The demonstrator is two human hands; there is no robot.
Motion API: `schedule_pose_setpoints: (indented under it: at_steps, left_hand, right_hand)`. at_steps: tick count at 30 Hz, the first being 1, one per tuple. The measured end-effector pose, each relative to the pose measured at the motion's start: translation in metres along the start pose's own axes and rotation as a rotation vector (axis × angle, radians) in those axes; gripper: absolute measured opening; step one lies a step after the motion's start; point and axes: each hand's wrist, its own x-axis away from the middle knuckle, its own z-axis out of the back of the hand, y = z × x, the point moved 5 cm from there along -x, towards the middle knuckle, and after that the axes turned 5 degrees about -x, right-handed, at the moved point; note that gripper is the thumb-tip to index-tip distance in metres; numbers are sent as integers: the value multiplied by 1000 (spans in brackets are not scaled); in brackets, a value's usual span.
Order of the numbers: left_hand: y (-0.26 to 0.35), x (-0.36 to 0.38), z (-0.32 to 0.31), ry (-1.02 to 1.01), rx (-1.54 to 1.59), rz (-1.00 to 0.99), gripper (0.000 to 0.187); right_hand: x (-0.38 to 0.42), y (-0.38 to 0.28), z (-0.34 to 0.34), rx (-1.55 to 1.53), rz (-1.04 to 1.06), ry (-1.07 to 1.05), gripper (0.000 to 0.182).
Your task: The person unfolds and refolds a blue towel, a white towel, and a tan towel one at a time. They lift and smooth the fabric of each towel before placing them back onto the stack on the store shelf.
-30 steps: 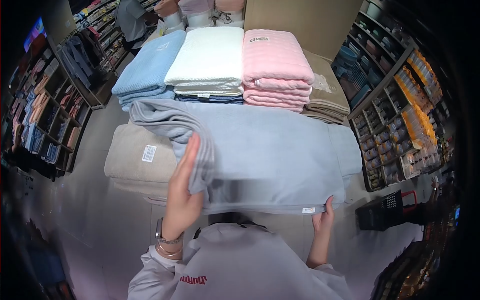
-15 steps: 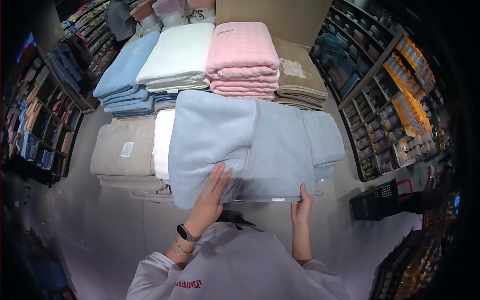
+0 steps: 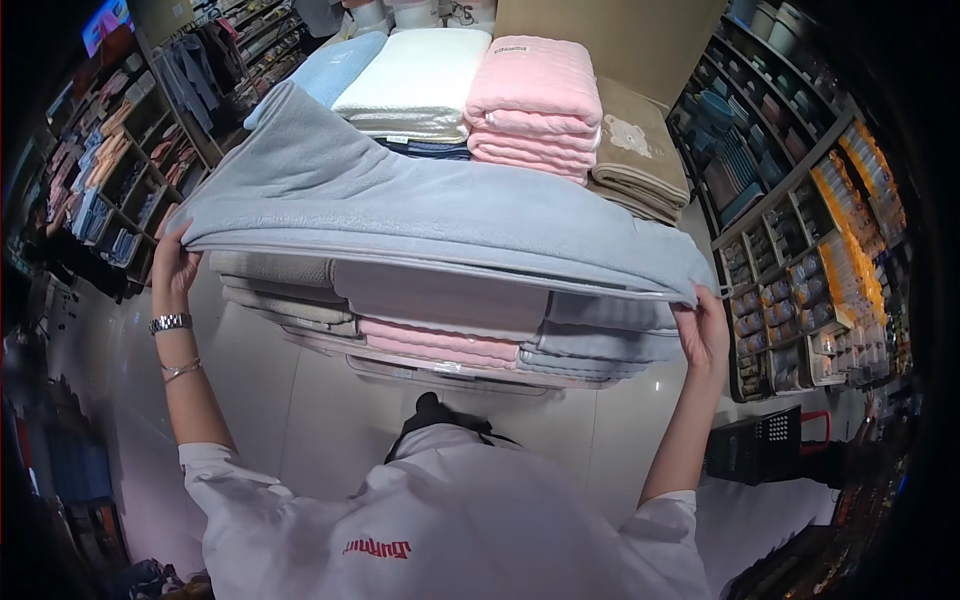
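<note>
A large grey-blue towel (image 3: pixel 430 210) is stretched wide in front of me, its near edge lifted above the stacks. My left hand (image 3: pixel 175 265) grips its left corner and my right hand (image 3: pixel 703 325) pinches the right corner. Between them the edge sags slightly, while the far part rises to a peak at the left. Below the towel lie a beige folded towel stack (image 3: pixel 285 290), a white folded towel (image 3: pixel 440 300), pink folded towels (image 3: pixel 440 343) and grey-blue folded towels (image 3: pixel 600 345).
Behind stand a light blue towel stack (image 3: pixel 335 70), a white stack (image 3: pixel 415 85), a pink stack (image 3: pixel 535 95) and a brown towel with a bear patch (image 3: pixel 640 150). Shelves (image 3: pixel 800 270) line the right side. A black basket (image 3: pixel 755 445) with a red handle stands at the lower right.
The towel has been opened out from a folded shape. My left hand moved far left to its corner, my right hand moved right and up, and both arms are now spread.
</note>
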Motion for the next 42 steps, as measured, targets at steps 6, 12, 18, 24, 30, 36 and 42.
schedule_pose_setpoints:
  at_steps: [6, 12, 18, 24, 30, 36, 42]
  left_hand:
    - [58, -1, -45, -25, 62, -290, 40]
    - [122, -25, -25, -158, 335, -244, 23]
    - [133, -78, -19, -280, 304, -153, 16]
    - [150, -90, -21, -328, 397, -161, 31]
    - [68, -50, 28, -319, 199, -50, 42]
    - [-81, -25, 95, -176, -189, 118, 45]
    - [-128, -1, 114, 82, -208, 133, 34]
  right_hand:
    - [-30, -71, -126, 67, 485, -251, 48]
    - [-28, -126, -177, -157, 597, -471, 29]
    - [-78, -84, -207, -104, 555, -270, 22]
    - [-53, -78, -207, -68, 765, -273, 24]
    - [26, 34, -146, 71, 685, 161, 36]
    - [51, 192, -13, 411, 323, 592, 49]
    - [70, 213, -1, 323, 239, 563, 38]
